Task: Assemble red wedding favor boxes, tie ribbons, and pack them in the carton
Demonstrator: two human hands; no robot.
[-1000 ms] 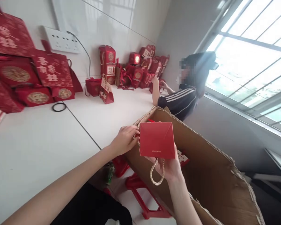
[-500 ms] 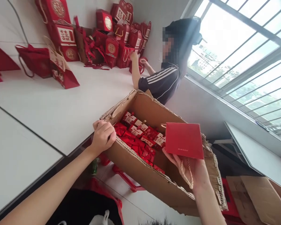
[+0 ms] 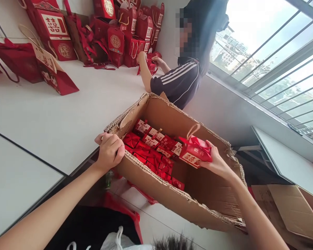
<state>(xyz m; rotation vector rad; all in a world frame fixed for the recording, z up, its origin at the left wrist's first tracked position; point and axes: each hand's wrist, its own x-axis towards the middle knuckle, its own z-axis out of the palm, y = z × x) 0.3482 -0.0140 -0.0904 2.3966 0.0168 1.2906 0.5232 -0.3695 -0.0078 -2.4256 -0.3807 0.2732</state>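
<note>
My right hand (image 3: 215, 159) grips a small red gift box (image 3: 194, 151) with a ribbon bow, a twisted cord handle and a white printed panel. It holds the gift box tilted inside the large cardboard box (image 3: 156, 173), close to the rows of packed boxes. My left hand (image 3: 110, 150) is closed over the near left corner of the cardboard box's rim. Several red gift boxes (image 3: 151, 152) with ribbons lie packed in the left part of the cardboard box. At its right end the brown bottom shows.
A co-worker (image 3: 182, 76) sits beyond the cardboard box, handling a red box. More red gift boxes (image 3: 54, 31) are stacked along the back of the white table (image 3: 88, 100). Red plastic stools (image 3: 135, 215) stand below. Flattened cardboard (image 3: 289, 205) lies at right, under a barred window.
My right hand has turned the gift box over and lowered it into the cardboard box, next to the packed ones. My left hand stays on the rim. The view has shifted slightly.
</note>
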